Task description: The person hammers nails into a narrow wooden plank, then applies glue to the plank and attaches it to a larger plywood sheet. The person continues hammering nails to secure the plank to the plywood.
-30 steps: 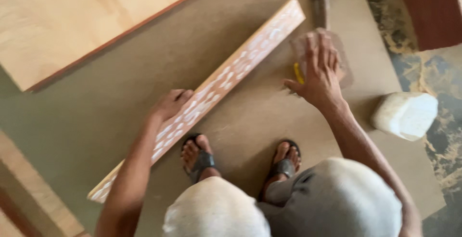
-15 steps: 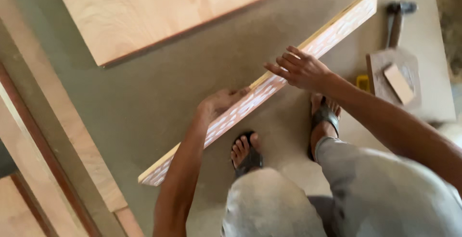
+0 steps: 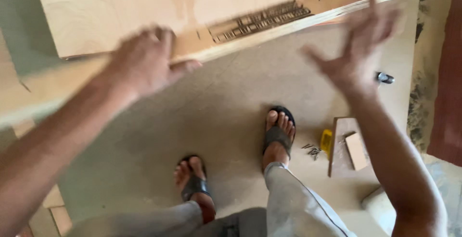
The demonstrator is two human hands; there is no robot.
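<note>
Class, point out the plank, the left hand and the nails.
plank (image 3: pixel 269 18), head view, its printed face.
left hand (image 3: pixel 144 61), head view, its back.
nails (image 3: pixel 312 149), head view, middle of the pile.

A woodworking workshop, seen from my own standing position. Large plywood sheets (image 3: pixel 144 11) lie across the floor, and I stand in sandals on a brown hardboard panel (image 3: pixel 240 107) spread over it. A long wooden strip (image 3: pixel 269 23) crosses the view. Loose nails (image 3: pixel 312 149), small wood offcuts (image 3: pixel 356 150), a yellow object (image 3: pixel 327 141) and a hammer head (image 3: pixel 385 78) lie nearby on the panel.
</note>
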